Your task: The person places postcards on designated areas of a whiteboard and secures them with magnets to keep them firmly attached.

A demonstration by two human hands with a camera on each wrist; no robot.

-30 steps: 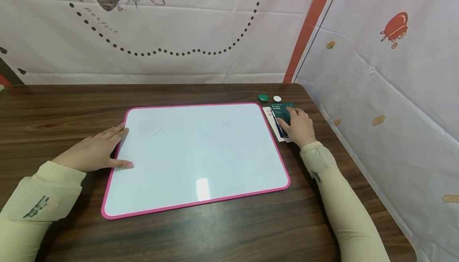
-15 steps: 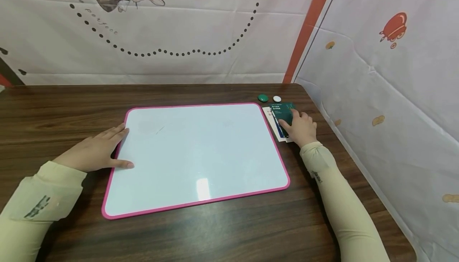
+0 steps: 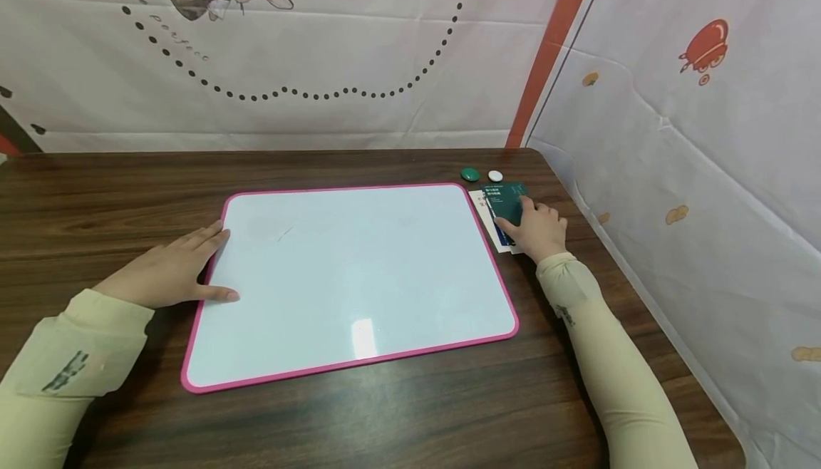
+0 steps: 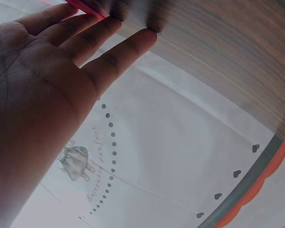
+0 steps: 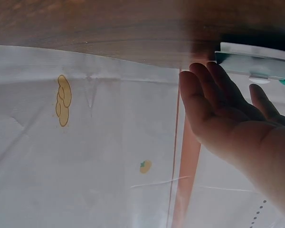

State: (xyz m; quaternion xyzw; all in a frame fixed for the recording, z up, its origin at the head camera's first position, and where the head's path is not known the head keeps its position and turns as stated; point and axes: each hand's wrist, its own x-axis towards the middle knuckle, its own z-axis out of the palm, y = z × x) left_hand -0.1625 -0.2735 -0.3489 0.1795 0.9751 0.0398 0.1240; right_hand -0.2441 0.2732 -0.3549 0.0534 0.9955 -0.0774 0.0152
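A whiteboard [image 3: 359,262] with a pink rim lies flat on the dark wood table. My left hand [image 3: 169,266] rests at its left edge, fingers straight along the rim and thumb over the white surface. In the left wrist view the left hand [image 4: 61,71] shows its palm, fingertips down at the tabletop and rim. Right of the board lies a small stack of cards or thin booklets, a dark green one [image 3: 503,200] on top and a white one [image 3: 484,212] sticking out. My right hand [image 3: 541,230] is over the stack's right side, thumb spread from relaxed fingers; the right wrist view shows fingertips [image 5: 211,66] at the stack's edge.
Behind the stack sit a green round magnet [image 3: 470,174] and a white round magnet [image 3: 495,176]. Printed white cloth [image 3: 385,55] hangs along the table's back, and more cloth [image 3: 673,134] borders its right side.
My right hand's fingers have shifted slightly right and toward me, uncovering more of the green cover. The left hand and whiteboard stay in place.
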